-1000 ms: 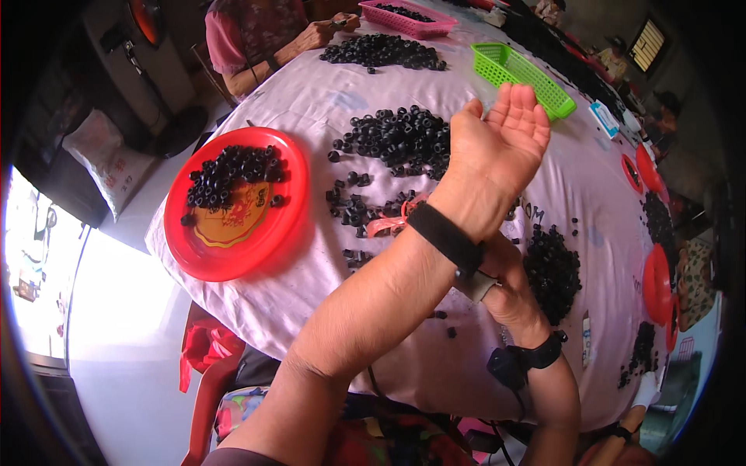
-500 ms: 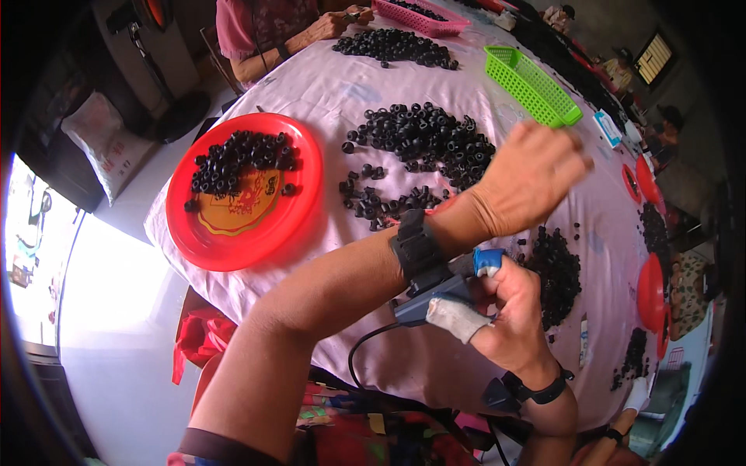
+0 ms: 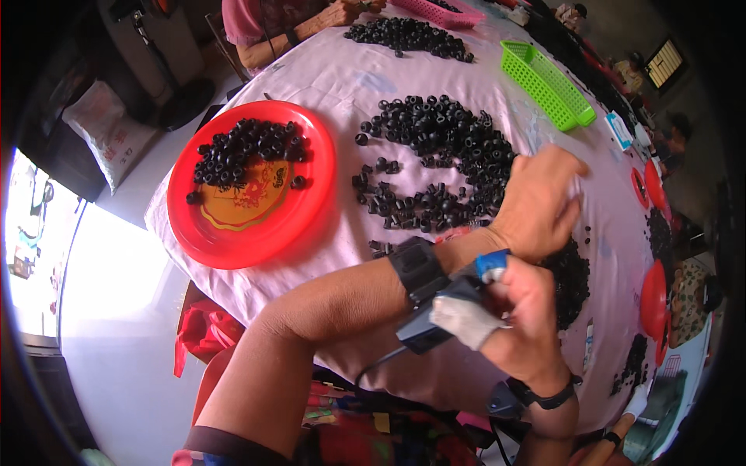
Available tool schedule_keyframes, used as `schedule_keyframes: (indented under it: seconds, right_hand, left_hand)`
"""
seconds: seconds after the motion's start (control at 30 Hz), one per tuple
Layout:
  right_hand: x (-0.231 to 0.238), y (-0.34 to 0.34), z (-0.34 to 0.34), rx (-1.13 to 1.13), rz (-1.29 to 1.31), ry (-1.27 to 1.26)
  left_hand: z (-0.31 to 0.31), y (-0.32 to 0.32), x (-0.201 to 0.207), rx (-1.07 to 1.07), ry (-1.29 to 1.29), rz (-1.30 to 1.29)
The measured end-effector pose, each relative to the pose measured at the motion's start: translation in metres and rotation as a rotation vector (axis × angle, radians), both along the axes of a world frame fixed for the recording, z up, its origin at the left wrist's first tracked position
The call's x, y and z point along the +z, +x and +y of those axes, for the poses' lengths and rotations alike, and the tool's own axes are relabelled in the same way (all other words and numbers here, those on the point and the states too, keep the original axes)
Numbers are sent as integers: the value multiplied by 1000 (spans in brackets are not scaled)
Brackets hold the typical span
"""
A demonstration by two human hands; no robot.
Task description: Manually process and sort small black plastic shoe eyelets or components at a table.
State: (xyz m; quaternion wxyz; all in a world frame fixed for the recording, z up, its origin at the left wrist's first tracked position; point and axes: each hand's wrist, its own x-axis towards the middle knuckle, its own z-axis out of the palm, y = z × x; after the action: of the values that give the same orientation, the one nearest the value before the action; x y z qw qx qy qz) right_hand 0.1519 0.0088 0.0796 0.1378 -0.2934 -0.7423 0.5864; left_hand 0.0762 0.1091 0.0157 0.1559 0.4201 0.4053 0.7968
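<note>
My left arm reaches across from the lower left. At its end, my left hand [image 3: 535, 206] hovers palm down by the right edge of a heap of small black ring-shaped pieces [image 3: 435, 128], fingers loosely bent and apart, nothing visible in them. A black strap [image 3: 420, 268] circles that wrist, with a dark box [image 3: 426, 330] and cable below it. My right hand [image 3: 530, 314] is closed on this box, the thumb in a white cover and one finger in a blue cover. Another strap and dark box [image 3: 505, 400] sit on my right wrist.
A red plate [image 3: 311, 210] at left holds more black pieces. A green basket [image 3: 548, 85] and a pink basket [image 3: 443, 14] lie farther off. Another black heap [image 3: 571, 283] is beyond my right hand. A co-worker's arm [image 3: 311, 27] rests at the far edge; more people are at right.
My left hand has come lower and nearer, its fingers bending more. My right hand and the box have moved slightly with it. The whole view has shifted a little.
</note>
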Motion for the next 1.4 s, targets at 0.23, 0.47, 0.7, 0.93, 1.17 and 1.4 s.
schedule_keyframes:
  seconds: [0.23,0.47,0.7,0.93,1.17,1.4]
  right_hand:
    - [-15,15,-15,13,228,60]
    - [-44,10,-1,-140,271,211]
    - [-31,16,4,-63,355,828]
    - [-32,16,6,215,343,1057]
    - [-26,20,4,152,395,1149]
    - [-37,21,14,-124,223,466]
  left_hand:
    - [-6,-54,58,-738,-242,-1328]
    - [-5,-78,56,-930,-77,-1548]
    - [-8,-82,52,-971,-18,-1528]
    - [-16,-68,51,-995,-70,-1563]
    - [-25,-77,65,-987,-30,-1537]
    - [-45,-118,75,-958,172,-1485]
